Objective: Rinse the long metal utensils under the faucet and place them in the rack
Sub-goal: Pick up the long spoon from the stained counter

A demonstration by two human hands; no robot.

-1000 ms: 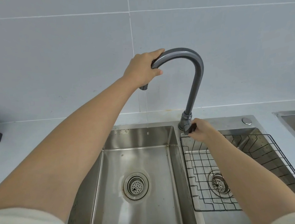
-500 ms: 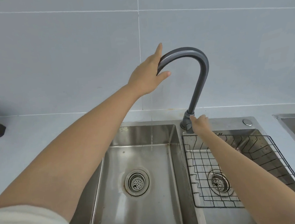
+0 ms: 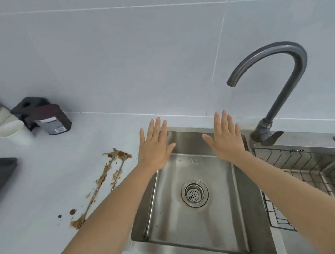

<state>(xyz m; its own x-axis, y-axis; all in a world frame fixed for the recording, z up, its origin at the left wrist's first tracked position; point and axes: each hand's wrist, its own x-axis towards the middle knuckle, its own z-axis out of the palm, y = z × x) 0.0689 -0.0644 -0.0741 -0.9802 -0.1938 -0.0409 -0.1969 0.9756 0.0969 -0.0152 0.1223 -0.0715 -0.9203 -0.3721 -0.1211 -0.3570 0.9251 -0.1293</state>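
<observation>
Both hands are off the faucet (image 3: 278,74) now. Half a sec ago our left hand (image 3: 155,147) was on the spout and our right hand (image 3: 226,140) at the base handle; now both hover flat over the sink (image 3: 201,234), fingers spread, palms down, holding nothing. No water visible from the spout, tho a thin stream ran a sec earlier, so we judge the tap's been turned off or it's too faint to see. View has also swung left vs. before, bringing the desk (image 3: 48,196) into sight. Two long forks (image 3: 106,179), smeared w/ brown sauce, lie on it just left of the sink, untouched. Rack (image 3: 306,166) sits right of the sink, in the 2nd basin, w/ no utensils visible in it. So rinsing hasn't begun; next step is prob. picking up the forks.
</observation>
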